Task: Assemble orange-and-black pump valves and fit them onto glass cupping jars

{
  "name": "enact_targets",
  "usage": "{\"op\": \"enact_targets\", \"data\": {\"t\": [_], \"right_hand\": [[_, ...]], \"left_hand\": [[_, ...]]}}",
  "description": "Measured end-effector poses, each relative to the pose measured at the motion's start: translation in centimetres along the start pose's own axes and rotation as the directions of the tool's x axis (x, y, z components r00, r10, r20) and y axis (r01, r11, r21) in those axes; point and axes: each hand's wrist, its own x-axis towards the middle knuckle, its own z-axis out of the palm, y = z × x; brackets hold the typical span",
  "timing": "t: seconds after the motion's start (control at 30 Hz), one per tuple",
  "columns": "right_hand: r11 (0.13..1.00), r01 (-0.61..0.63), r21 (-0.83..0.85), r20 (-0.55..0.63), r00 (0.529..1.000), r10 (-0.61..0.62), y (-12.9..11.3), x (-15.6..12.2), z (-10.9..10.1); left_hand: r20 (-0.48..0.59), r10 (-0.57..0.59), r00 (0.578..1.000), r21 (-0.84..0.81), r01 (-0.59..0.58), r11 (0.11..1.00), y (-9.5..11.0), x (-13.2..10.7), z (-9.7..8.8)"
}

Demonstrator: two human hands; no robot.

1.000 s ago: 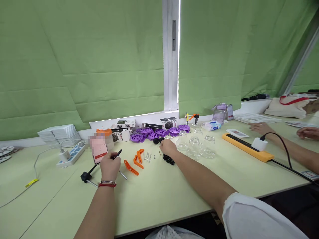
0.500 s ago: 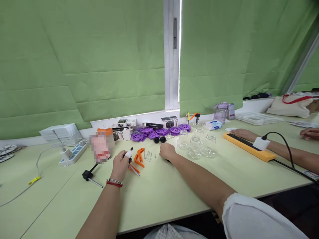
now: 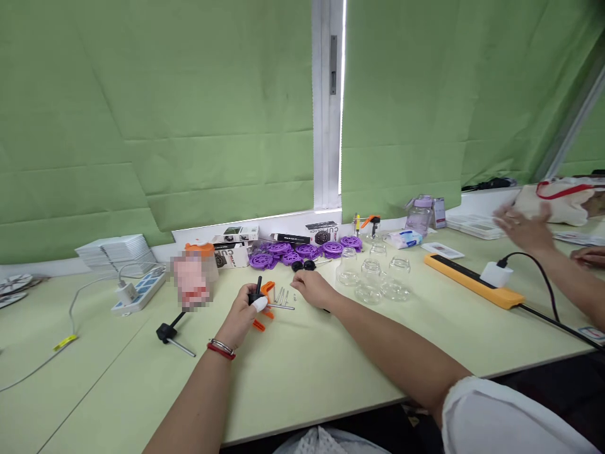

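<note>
My left hand [image 3: 242,315] is closed around a black part [image 3: 256,297] with an upright black stem and a thin metal rod [image 3: 283,307] pointing right. Something white covers the thumb tip. Bent orange plastic pieces [image 3: 268,291] lie just beyond and under this hand. My right hand [image 3: 312,289] has its fingers curled near the rod's end; a dark tip shows below the palm, the rest is hidden. Between the hands are several metal pins [image 3: 281,296] and tiny metal bits [image 3: 295,297]. Two round black pieces [image 3: 303,265] lie just beyond my right hand.
Purple wheel-shaped pieces [image 3: 307,250] and boxes [image 3: 231,256] line the back. Clear glass jars [image 3: 370,277] stand right of my right hand. An orange power strip [image 3: 472,281] and another person's raised hand [image 3: 527,227] are farther right. A similar black part [image 3: 166,333] lies left.
My left hand has moved right and turned the black part, so its rod now points right. My right hand has shifted slightly left. The other person's hand has lifted off the table.
</note>
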Motion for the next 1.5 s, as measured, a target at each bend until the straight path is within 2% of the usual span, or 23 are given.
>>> {"op": "enact_targets", "data": {"t": [0.07, 0.13, 0.3, 0.4, 0.5, 0.57, 0.67, 0.73, 0.77, 0.83, 0.93, 1.03, 1.2, 1.27, 1.33, 1.5], "right_hand": [[0.971, 0.134, 0.2, -0.037, 0.991, -0.129, -0.8, -1.6, -0.7], [0.94, 0.224, 0.256, -0.041, 0.975, -0.22, -1.6, -3.2, -1.2], [0.926, 0.367, 0.09, 0.092, 0.923, -0.375, -2.4, -5.7, -0.4], [0.919, 0.383, 0.093, 0.119, 0.912, -0.392, -2.3, -6.1, 0.4], [0.912, 0.253, 0.323, 0.125, 0.944, -0.306, -1.9, -5.9, 0.5], [0.812, 0.067, 0.58, 0.19, 0.958, -0.214, -1.4, -5.7, 0.1], [0.494, -0.159, 0.855, 0.281, 0.942, -0.182, -0.3, -5.2, -0.8], [0.324, -0.215, 0.921, 0.29, 0.935, -0.205, 0.7, -5.0, -1.2], [0.272, -0.232, 0.934, 0.294, 0.932, -0.214, 1.1, -5.0, -1.2], [0.222, -0.266, 0.938, 0.313, 0.925, -0.216, 1.8, -5.0, -1.0], [0.225, -0.311, 0.923, 0.354, 0.917, -0.186, 2.3, -5.2, -0.4], [0.246, -0.325, 0.913, 0.37, 0.913, -0.169, 2.2, -5.4, 0.1], [0.291, -0.287, 0.913, 0.313, 0.949, -0.046, 1.9, -5.3, 0.1], [0.32, -0.258, 0.911, 0.264, 0.964, 0.026, 2.3, -5.3, 0.5], [0.338, -0.24, 0.91, 0.224, 0.971, 0.087, 2.9, -5.3, 1.2], [0.346, -0.248, 0.905, 0.208, 0.967, 0.148, 4.1, -5.6, 3.0]], "left_hand": [[-0.017, 0.026, 1.0, 0.075, -0.025, 0.997, 0.3, -0.3, 0.4], [-0.06, 0.041, 0.997, 0.121, -0.033, 0.992, 0.5, -0.4, 0.9], [-0.163, -0.022, 0.986, 0.163, 0.049, 0.985, 0.4, -0.7, 2.2], [-0.238, -0.048, 0.97, 0.182, 0.093, 0.979, 0.3, -0.8, 2.4], [-0.229, 0.047, 0.972, 0.259, 0.014, 0.966, 0.3, -0.8, 2.0], [-0.149, 0.133, 0.98, 0.3, -0.084, 0.95, 0.3, -0.8, 1.6], [0.02, 0.219, 0.976, 0.286, -0.215, 0.934, 0.1, -0.8, 1.3], [0.133, 0.227, 0.965, 0.29, -0.257, 0.922, -0.2, -0.8, 1.3], [0.183, 0.217, 0.959, 0.305, -0.265, 0.915, -0.3, -0.9, 1.4], [0.25, 0.19, 0.949, 0.34, -0.27, 0.901, -0.5, -1.0, 1.5], [0.287, 0.133, 0.949, 0.349, -0.233, 0.908, -0.4, -1.1, 1.7], [0.316, 0.055, 0.947, 0.288, -0.151, 0.946, -0.1, -1.1, 1.6], [0.362, -0.169, 0.916, 0.172, 0.113, 0.979, -0.1, -1.1, 1.6], [0.374, -0.228, 0.899, 0.161, 0.18, 0.97, -0.2, -1.1, 1.7], [0.383, -0.244, 0.891, 0.195, 0.18, 0.964, -0.4, -1.0, 1.7], [0.376, -0.164, 0.912, 0.282, 0.056, 0.958, -0.6, -0.7, 1.6]]}}
